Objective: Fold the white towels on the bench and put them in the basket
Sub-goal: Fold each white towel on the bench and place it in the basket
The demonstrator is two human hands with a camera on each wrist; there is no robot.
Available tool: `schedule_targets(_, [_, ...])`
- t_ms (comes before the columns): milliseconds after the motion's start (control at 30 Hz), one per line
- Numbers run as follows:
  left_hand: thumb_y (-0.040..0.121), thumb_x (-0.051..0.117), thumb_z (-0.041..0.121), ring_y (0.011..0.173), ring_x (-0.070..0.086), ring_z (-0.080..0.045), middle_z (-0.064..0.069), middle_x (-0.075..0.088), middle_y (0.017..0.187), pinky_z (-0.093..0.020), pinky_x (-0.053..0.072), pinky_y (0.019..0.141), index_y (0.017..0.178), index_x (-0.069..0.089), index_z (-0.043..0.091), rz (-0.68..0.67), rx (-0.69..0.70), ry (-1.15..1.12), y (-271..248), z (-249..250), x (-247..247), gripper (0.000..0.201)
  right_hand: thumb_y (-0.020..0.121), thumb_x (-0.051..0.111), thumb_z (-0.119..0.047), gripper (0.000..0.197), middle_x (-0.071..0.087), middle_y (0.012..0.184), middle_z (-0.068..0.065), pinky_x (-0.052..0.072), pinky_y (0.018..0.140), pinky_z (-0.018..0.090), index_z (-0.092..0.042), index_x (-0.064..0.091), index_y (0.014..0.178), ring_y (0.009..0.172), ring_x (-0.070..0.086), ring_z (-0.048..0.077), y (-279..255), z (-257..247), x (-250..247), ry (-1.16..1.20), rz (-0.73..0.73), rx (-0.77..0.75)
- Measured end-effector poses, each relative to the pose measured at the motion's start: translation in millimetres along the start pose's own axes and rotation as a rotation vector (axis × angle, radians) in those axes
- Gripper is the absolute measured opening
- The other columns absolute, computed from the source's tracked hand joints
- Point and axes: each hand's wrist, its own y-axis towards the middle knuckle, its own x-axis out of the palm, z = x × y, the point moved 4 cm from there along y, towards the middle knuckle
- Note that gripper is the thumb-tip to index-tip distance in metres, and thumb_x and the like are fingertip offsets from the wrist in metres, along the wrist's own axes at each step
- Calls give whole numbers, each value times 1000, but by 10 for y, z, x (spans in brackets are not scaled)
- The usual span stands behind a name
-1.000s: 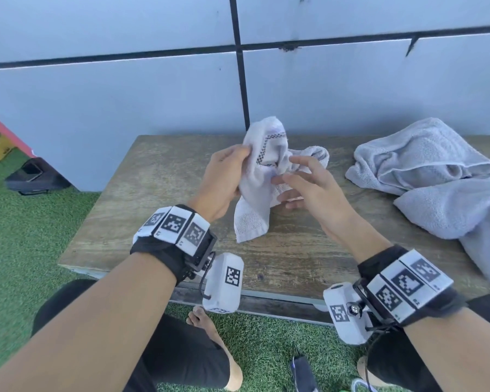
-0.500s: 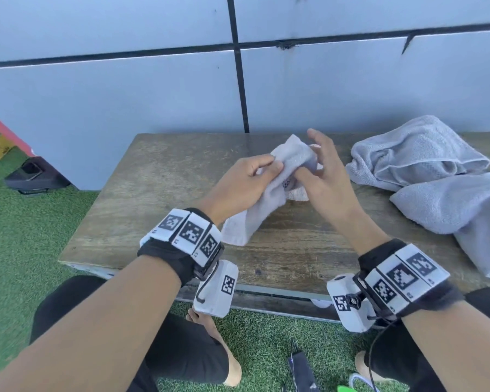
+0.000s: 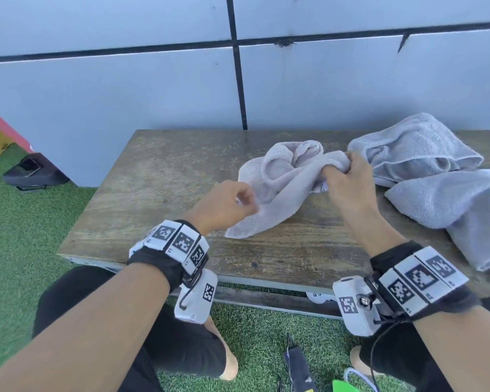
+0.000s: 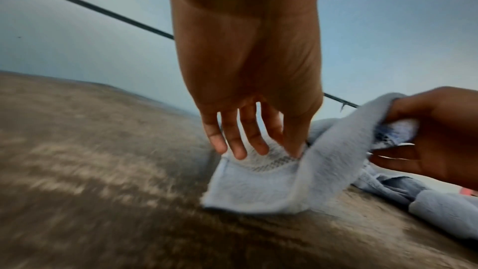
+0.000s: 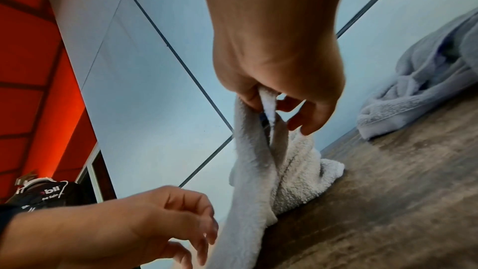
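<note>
A small white towel (image 3: 280, 188) lies crumpled in the middle of the wooden bench (image 3: 167, 179). My right hand (image 3: 343, 176) pinches its right end a little above the wood, so the cloth (image 5: 258, 171) hangs from the fingers (image 5: 305, 126). My left hand (image 3: 238, 202) is at the towel's near left part. Its fingers (image 4: 238, 146) are relaxed and touch the striped edge (image 4: 258, 187) without a clear grip. Two larger white towels (image 3: 413, 148) (image 3: 458, 199) lie heaped at the bench's right end. No basket is in view.
A pale panelled wall (image 3: 153, 89) stands right behind the bench. Green artificial grass (image 3: 26, 236) surrounds it, with a black object (image 3: 31, 171) at the left and small items (image 3: 297, 366) near my feet. My knees are at the bench's front edge.
The small towel came down from the air onto the bench. My right hand drew one end to the right, and my left hand slid down to the near left part and loosened.
</note>
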Motion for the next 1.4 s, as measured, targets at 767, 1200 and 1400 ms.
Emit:
schedule_targets(767, [97, 58, 46, 71, 62, -10, 7, 68, 87, -29, 49, 61, 96, 59, 21, 284, 32, -10, 64, -59, -238, 25, 97, 48, -19, 25, 42, 95, -10, 39, 76, 29, -17, 35, 117, 88, 43, 6, -43, 152, -135, 267, -87, 180])
schedule_targets(1200, [101, 54, 42, 47, 38, -17, -7, 45, 58, -27, 30, 50, 90, 64, -6, 159, 18, -155, 140, 129, -320, 50, 98, 53, -22, 10, 52, 84, -5, 43, 73, 28, -13, 49, 101, 75, 49, 9, 190, 137, -271, 73, 195, -17])
schedule_targets(1400, [99, 57, 44, 102, 58, -10, -11, 62, 127, -29, 42, 87, 101, 71, 2, 86, 25, -29, 250, 17, -119, 44, 94, 57, -20, 36, 39, 58, -3, 27, 51, 25, -15, 39, 62, 55, 33, 10, 155, 324, 101, -186, -176, 1])
